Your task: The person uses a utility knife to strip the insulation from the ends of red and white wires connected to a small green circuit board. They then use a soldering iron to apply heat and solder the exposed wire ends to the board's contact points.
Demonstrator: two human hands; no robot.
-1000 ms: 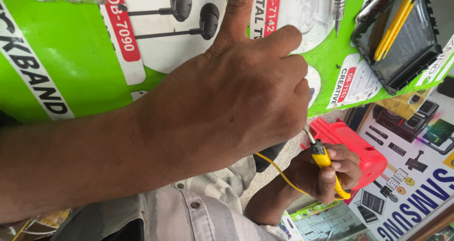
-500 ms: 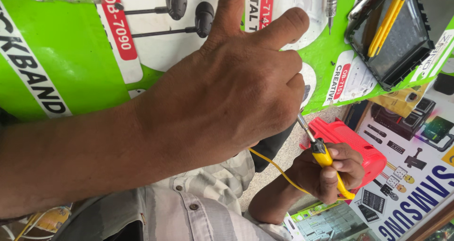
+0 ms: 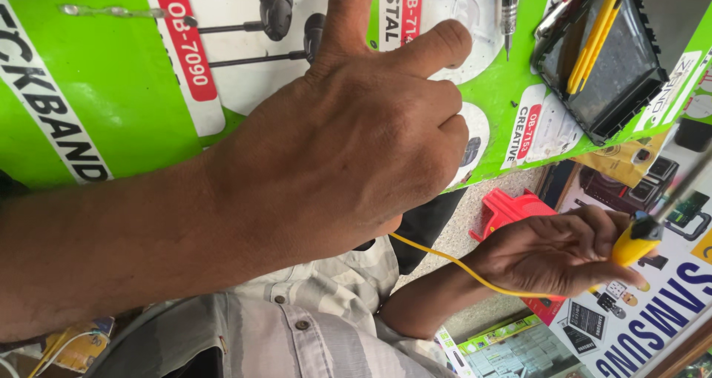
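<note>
The left hand [image 3: 356,141] rests on the green table [image 3: 104,96], fingers curled under, forefinger and thumb stretched out flat; whether it pins anything I cannot tell. The right hand [image 3: 556,252], below the table's edge, has its fingers wrapped round a yellow-handled tool [image 3: 638,241] with a yellow cord [image 3: 445,256]. A black tray [image 3: 608,67] lies on the table, beyond the left hand.

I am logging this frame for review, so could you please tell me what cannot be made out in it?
- Head view: whatever lies under the left hand on the green printed counter mat is hidden by the hand.
- The metal tip of the yellow-handled corded tool in the right hand is motion-blurred.
- The black rectangular tray holding yellow sticks is cut off by the top edge.
</note>
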